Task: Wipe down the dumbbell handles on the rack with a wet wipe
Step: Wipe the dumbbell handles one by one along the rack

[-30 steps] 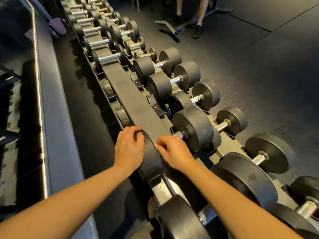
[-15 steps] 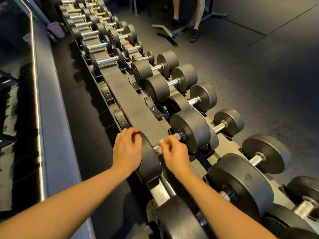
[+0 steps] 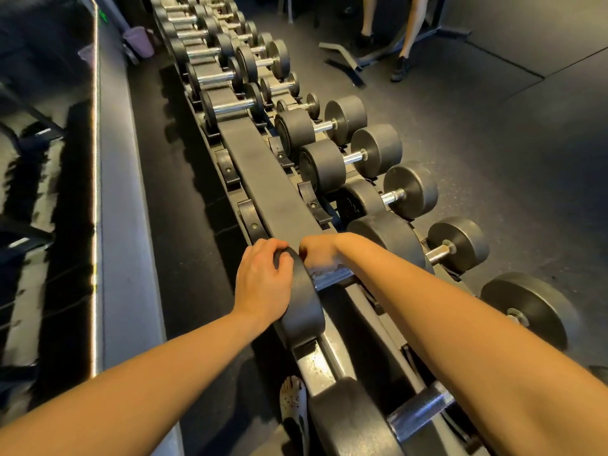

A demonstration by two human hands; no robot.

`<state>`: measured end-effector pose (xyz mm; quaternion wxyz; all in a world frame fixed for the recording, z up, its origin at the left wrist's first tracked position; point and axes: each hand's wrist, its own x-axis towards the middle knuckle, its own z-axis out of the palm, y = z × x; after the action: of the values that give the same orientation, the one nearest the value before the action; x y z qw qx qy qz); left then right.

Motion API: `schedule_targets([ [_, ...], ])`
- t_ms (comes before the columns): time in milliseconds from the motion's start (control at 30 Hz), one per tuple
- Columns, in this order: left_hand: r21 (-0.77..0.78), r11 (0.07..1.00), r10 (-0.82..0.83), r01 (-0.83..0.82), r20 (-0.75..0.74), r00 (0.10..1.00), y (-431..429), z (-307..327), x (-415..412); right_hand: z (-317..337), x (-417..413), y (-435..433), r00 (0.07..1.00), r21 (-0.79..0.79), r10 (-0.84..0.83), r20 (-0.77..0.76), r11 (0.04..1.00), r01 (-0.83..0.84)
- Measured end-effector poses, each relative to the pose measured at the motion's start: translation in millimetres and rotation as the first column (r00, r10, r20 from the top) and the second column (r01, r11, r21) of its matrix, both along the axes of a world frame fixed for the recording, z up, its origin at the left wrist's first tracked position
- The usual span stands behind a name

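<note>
A long black rack (image 3: 273,179) runs away from me, loaded with black dumbbells with chrome handles. My left hand (image 3: 261,281) grips the rim of the near dumbbell's left head (image 3: 304,307). My right hand (image 3: 317,253) curls over that dumbbell's chrome handle (image 3: 332,278), pressing a pale wet wipe (image 3: 324,270) round it. The wipe is blurred and mostly hidden under the fingers. Another chrome handle (image 3: 419,411) lies nearer to me, partly behind my right forearm.
Several more dumbbells (image 3: 353,158) fill the rack's lower tier to the right and its far end. A mirrored wall and grey ledge (image 3: 118,192) run along the left. A person's legs (image 3: 406,34) stand by a bench frame at the back. My foot (image 3: 292,403) shows below.
My right hand has turned over the top of the handle, wrist rolled forward, and slid left towards the dumbbell head. My left hand stays on the head. The view has shifted closer.
</note>
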<state>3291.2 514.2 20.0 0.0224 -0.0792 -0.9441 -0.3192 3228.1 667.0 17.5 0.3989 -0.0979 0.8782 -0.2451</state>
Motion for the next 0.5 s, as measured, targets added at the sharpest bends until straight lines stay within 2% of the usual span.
schedule_targets([
  [33, -0.002, 1.0, -0.003, 0.003, -0.002, 1.0, -1, 0, 0, 0, 1, 2, 0.999, 0.022, -0.001, -0.041, 1.0, 0.002],
  [100, 0.007, 1.0, -0.006, 0.006, 0.002, 1.0, -1, 0, -1, 1, 11, 5, 0.98, 0.193, 0.038, -0.193, 0.981, 0.0],
  [167, 0.026, 1.0, -0.003, 0.003, 0.011, 1.0, 0, 1, -1, 0, 26, 11, 0.936, 0.339, 0.015, -0.351, 0.934, 0.112],
  [233, 0.037, 0.999, 0.0, -0.001, 0.016, 1.0, 0, 1, 0, -8, 45, 14, 0.883, 0.365, -0.041, -0.468, 0.901, 0.235],
  [300, 0.033, 0.999, -0.002, 0.001, 0.017, 1.0, 1, 2, 1, -22, 63, 8, 0.802, 0.236, -0.133, -0.582, 0.916, 0.323],
  [333, 0.03, 1.0, -0.003, 0.002, 0.017, 1.0, 1, 2, 1, -29, 72, 4, 0.752, 0.076, -0.249, -0.61, 0.927, 0.368],
  [400, 0.024, 1.0, -0.001, 0.001, 0.018, 1.0, 0, 1, 1, -39, 88, -4, 0.671, -0.308, -0.534, -0.514, 0.845, 0.436],
  [433, 0.02, 1.0, 0.0, -0.001, 0.019, 1.0, 0, 1, 1, -43, 95, -6, 0.648, -0.433, -0.623, -0.438, 0.778, 0.454],
  [500, 0.016, 1.0, 0.001, -0.001, 0.021, 1.0, 1, 1, 1, -48, 107, -5, 0.616, -0.565, -0.718, -0.324, 0.669, 0.483],
])
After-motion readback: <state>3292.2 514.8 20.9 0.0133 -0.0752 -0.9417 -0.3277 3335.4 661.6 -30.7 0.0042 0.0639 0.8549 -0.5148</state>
